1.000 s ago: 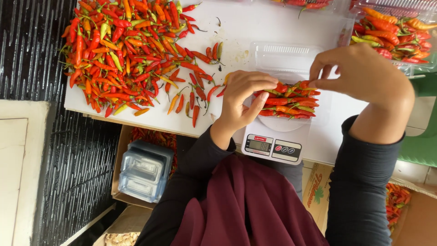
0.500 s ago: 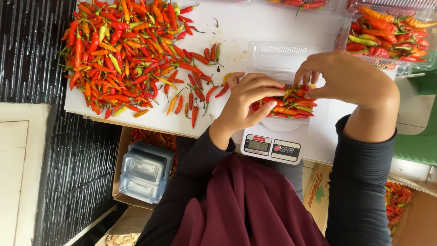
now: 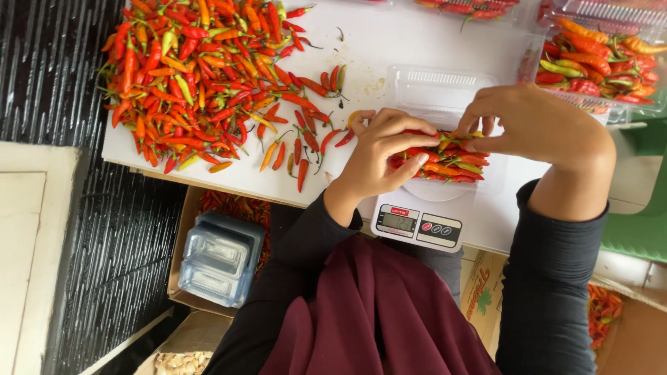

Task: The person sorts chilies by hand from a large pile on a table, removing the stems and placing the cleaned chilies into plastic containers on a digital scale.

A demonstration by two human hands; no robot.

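Red, orange and green chillies (image 3: 445, 158) are heaped on the small white kitchen scale (image 3: 424, 215), which stands at the near edge of the white counter (image 3: 417, 42). The heap is pressed from both sides: the left hand (image 3: 379, 156) is curled over its left end with the fingers closed around several pods, and the right hand (image 3: 535, 125) is pinched on the stalks at its upper right, so each grip is clenched on chillies rather than released. Whether a clear tray lies under the heap cannot be told. Several risks can be judged from this. Because the load is being held down by both hands, a false weight may be shown on the scale's display until the hands are lifted. The heap overhangs the platform, so pods could be rolled off the near edge and lost to the open cardboard box (image 3: 208, 208) below, where a stack of clear lidded containers (image 3: 219, 257) is kept. The scale itself sits close to the edge and might be nudged off by a forearm. An empty clear container (image 3: 438, 87) lies just behind the scale and could be knocked aside. Loose chillies from the big pile (image 3: 201, 76) are scattered near the left hand and may be swept along unnoticed.
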